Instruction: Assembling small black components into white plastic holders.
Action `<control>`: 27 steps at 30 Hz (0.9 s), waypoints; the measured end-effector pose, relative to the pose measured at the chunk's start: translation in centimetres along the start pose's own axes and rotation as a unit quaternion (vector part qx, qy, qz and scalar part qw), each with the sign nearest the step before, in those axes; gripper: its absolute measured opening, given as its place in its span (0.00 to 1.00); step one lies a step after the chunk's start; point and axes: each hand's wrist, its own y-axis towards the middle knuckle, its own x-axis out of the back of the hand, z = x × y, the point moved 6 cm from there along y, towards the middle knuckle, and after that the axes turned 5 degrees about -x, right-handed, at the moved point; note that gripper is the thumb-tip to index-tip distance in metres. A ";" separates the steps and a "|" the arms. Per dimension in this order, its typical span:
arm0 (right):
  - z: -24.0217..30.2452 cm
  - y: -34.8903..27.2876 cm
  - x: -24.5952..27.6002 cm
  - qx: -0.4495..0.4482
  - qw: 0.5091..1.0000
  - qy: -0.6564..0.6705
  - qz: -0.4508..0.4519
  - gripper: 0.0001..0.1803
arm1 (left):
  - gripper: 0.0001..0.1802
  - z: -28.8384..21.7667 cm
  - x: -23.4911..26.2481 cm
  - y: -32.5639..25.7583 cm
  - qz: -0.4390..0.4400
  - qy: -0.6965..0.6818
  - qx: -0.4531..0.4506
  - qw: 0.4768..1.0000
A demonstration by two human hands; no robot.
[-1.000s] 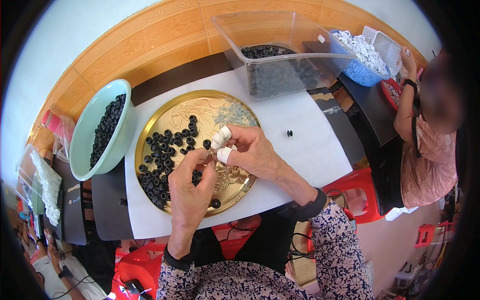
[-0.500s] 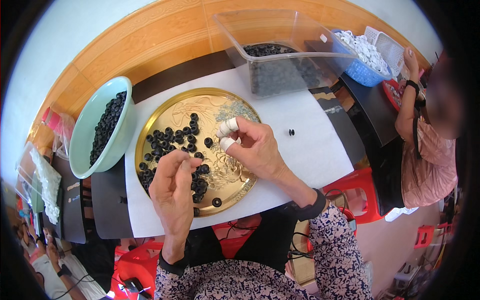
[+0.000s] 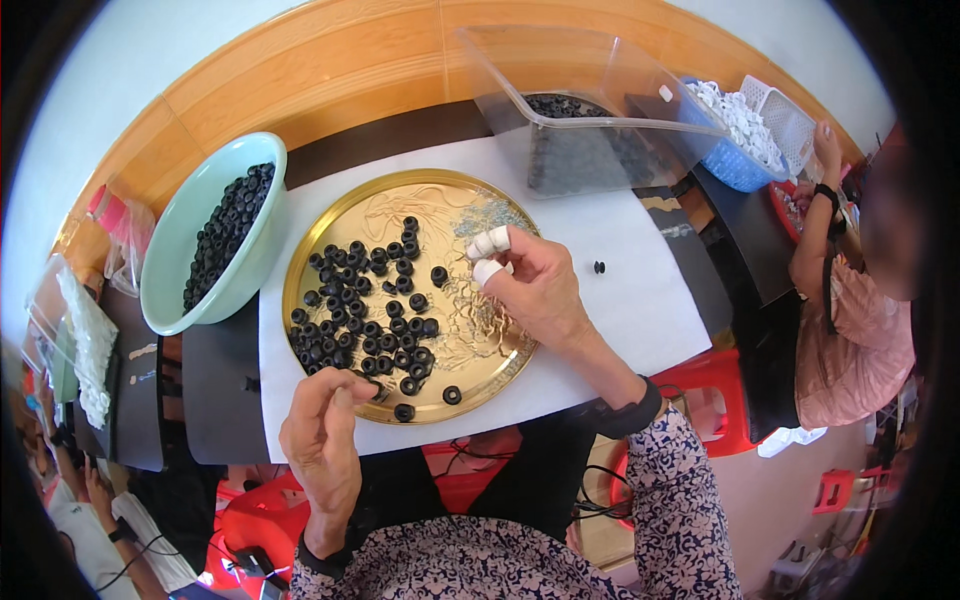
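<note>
Small black ring-shaped pieces (image 3: 371,328) lie scattered over the left and middle of a round gold tray (image 3: 470,395). My left hand (image 3: 325,440) is at the tray's near left rim, thumb and fingers drawn together at a black ring-shaped piece (image 3: 379,391). Over the tray's right side is my right hand (image 3: 545,293), its thumb and forefinger wrapped in white tape. Those fingertips are pinched together; what they hold, if anything, is hidden. One loose ring-shaped piece (image 3: 439,274) lies just left of them.
A pale green basin (image 3: 160,265) of black pieces stands left of the tray. Behind is a clear plastic bin (image 3: 560,165) with more. One small black piece (image 3: 599,267) rests on the white sheet (image 3: 640,310). At right, a person sits near a blue basket (image 3: 740,165) of white pieces.
My left hand has moved down and left, away from the tray's middle to its near rim. My right hand keeps its pinch over the tray's right side. The whole view has shifted slightly.
</note>
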 end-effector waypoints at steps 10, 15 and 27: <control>0.9 0.4 0.0 0.002 0.995 -0.100 -0.009 0.09 | 0.08 3.1 1.7 -1.2 -0.009 -0.101 0.028 0.994; 2.8 1.2 -3.1 0.118 0.913 -0.385 0.064 0.14 | 0.08 3.0 1.7 -0.9 -0.014 -0.121 0.016 0.992; 2.0 1.8 -5.1 0.144 0.862 -0.478 0.085 0.10 | 0.07 2.1 1.2 -1.1 0.029 -0.166 0.023 0.985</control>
